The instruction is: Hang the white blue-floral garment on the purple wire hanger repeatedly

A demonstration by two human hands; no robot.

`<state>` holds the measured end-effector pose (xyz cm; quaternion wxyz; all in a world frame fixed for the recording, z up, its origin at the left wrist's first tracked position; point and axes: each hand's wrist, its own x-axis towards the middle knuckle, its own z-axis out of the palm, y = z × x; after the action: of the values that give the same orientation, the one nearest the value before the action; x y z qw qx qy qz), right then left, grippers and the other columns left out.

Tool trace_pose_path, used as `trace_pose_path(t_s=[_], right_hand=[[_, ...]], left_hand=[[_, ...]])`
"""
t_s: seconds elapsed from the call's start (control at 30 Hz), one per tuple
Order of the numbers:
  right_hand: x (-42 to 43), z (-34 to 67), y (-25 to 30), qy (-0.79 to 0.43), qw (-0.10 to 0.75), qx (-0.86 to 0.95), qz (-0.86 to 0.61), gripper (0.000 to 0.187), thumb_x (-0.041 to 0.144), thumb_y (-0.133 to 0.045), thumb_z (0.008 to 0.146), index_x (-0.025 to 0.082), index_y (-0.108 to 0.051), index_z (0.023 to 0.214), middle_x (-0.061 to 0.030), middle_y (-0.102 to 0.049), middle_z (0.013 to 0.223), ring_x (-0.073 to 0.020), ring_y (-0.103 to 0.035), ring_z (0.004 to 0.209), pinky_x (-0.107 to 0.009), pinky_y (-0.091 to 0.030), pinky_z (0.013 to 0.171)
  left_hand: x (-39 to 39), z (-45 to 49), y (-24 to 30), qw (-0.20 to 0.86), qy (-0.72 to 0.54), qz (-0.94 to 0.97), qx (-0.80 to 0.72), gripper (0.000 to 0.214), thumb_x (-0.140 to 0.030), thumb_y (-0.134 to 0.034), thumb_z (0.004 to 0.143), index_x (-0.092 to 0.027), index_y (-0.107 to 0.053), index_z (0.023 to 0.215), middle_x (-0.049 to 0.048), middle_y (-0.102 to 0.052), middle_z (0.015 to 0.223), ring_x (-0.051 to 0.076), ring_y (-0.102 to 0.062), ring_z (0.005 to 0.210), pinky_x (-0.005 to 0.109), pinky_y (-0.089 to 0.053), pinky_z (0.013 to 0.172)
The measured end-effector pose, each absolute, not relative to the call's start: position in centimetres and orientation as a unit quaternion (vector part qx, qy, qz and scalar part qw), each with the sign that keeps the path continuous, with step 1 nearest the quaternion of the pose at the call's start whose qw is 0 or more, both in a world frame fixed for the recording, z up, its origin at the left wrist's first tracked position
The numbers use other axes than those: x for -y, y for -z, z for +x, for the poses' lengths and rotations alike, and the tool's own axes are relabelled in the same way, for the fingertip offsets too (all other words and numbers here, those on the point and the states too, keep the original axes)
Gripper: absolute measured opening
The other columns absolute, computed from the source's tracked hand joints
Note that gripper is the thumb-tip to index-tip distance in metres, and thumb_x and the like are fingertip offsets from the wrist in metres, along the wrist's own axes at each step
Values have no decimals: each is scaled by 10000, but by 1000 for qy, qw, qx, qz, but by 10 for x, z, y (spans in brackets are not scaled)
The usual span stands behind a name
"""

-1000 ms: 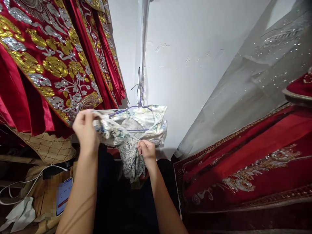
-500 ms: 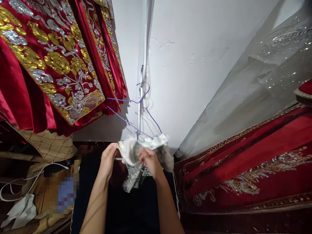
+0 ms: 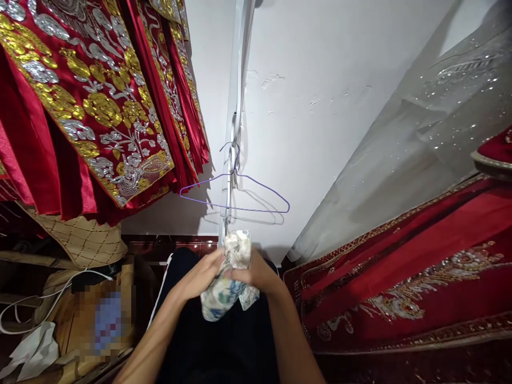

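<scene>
A white cloth with a blue and green floral print is bunched up between my hands, above my dark-trousered lap. My left hand is closed on its left side. From the right, my right hand grips it, with the thumb lying across the fabric. Part of the cloth sticks up above the hands and a loose corner hangs below the right one. What kind of garment it is, I cannot make out. Beyond the hands, a bare purple wire hanger hangs against a pale metal pole.
Red robes with gold and silver embroidery hang at the left. On the right are a sheer sequined white fabric and a red embroidered garment. A wooden chair with a white cable stands at lower left.
The purple hanger now hangs level and apart from the cloth, where before it was tilted close to it. Both hands have drawn together and lower, bunching the cloth.
</scene>
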<state>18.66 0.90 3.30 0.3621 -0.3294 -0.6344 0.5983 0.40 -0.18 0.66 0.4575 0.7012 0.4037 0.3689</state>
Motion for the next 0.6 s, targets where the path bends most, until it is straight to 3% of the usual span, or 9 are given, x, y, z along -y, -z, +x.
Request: trace_pose_path(t_s=[0.1, 0.2, 0.27, 0.4, 0.5, 0.6], right_hand=[[-40, 207, -55, -467, 405, 690, -377, 169, 83, -616, 653, 183, -660, 782, 21, -613, 683, -149, -540, 614, -249, -417, 571], [-84, 209, -64, -346, 544, 657, -391, 346, 76, -552, 623, 198, -660, 929, 12, -645, 812, -148, -551, 691, -237, -419, 627], [-113, 200, -60, -335, 586, 623, -396, 416, 134, -547, 677, 206, -647, 1074, -22, -675, 957, -174, -590, 816, -268, -454, 746], [-146, 183, -29, -408, 495, 646, -414, 329, 258, -540, 774, 220, -668, 1075, -46, -698, 974, -215, -590, 969, -330, -431, 923], [-143, 192, -5, -368, 433, 695, -439, 291, 226, -524, 755, 242, -673, 1004, -14, -696, 900, -218, -595, 896, -305, -433, 828], [-129, 214, 9, -290, 429, 719, -463, 251, 170, -500, 705, 239, -644, 899, 24, -652, 773, -191, -567, 759, -255, -391, 706]], left_hand=[[-3, -19, 7, 443, -256, 750, -421, 453, -534, -455, 929, -159, -644, 760, 24, -632, 739, 197, -556, 712, 278, -439, 666], [-10, -47, 7, 352, -246, 760, -488, 395, -514, -529, 877, -165, -603, 708, 0, -593, 688, 166, -512, 648, 249, -370, 616], [-14, -64, 3, 293, -206, 769, -530, 350, -496, -560, 842, -180, -596, 697, -1, -583, 649, 167, -512, 614, 251, -342, 594], [-16, -86, 8, 243, -69, 763, -595, 241, -423, -597, 771, -207, -623, 665, 45, -636, 659, 226, -593, 635, 298, -377, 639], [-16, -98, 20, 201, 1, 742, -639, 209, -399, -608, 738, -215, -677, 670, 110, -682, 716, 328, -647, 786, 408, -424, 768], [-21, -117, 14, 111, -6, 754, -647, 242, -399, -610, 764, -236, -747, 877, 157, -722, 889, 413, -592, 1037, 548, -385, 886]])
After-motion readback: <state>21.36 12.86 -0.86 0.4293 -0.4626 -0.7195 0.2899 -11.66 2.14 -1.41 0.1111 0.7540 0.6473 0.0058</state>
